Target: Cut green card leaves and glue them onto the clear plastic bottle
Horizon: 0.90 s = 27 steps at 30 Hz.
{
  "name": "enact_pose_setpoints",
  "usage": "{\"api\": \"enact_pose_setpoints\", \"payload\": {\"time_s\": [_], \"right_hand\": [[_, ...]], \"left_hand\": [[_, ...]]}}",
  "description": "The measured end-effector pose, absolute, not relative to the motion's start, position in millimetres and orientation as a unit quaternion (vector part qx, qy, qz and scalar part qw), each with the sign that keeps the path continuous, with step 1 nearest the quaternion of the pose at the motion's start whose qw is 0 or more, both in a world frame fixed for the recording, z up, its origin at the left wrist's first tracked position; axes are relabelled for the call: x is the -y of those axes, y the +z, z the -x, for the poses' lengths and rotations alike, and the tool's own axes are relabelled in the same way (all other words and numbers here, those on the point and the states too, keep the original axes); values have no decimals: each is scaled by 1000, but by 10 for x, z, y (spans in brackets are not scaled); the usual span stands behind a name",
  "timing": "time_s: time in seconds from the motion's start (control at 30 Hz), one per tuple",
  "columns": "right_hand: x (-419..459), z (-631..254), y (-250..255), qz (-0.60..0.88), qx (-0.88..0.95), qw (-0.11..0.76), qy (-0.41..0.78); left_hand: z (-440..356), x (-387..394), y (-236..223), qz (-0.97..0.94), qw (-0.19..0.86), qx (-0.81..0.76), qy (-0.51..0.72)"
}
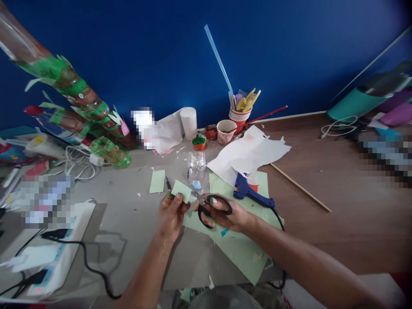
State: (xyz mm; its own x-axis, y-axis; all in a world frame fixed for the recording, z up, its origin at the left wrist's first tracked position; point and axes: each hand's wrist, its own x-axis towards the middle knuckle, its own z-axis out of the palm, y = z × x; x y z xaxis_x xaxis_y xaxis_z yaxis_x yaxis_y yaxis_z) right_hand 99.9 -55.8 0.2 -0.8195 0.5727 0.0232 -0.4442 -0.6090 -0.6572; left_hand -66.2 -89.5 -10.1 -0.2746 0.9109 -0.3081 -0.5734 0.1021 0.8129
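Note:
Between thumb and fingers, my left hand (174,212) pinches a small piece of light green paper (182,190). My right hand (230,214) has its fingers through the black-handled scissors (206,200), whose blades point at the paper's right edge. Whether the blades touch the paper is hard to make out. Beneath both hands lies a large light green sheet (238,253). Another small green paper rectangle (157,181) rests on the table beside a dark pen-like tool (168,183). A clear plastic jar (196,167) stands just beyond my hands.
A blue glue gun (254,193) lies on the green sheet, near torn white paper (251,148) and a wooden stick (301,187). Paint cups (225,132) stand by the blue wall. Painted bottle trunks (86,101) rise at left, above a power strip (69,253) with cables.

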Motion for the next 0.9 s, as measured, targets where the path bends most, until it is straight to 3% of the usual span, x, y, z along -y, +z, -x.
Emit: {"api": "enact_pose_setpoints", "payload": {"time_s": [0.9], "right_hand": [[547,-1012,0,139,343,275,887]], "left_hand": [[706,862,-86,-160,561,-469,663]]}}
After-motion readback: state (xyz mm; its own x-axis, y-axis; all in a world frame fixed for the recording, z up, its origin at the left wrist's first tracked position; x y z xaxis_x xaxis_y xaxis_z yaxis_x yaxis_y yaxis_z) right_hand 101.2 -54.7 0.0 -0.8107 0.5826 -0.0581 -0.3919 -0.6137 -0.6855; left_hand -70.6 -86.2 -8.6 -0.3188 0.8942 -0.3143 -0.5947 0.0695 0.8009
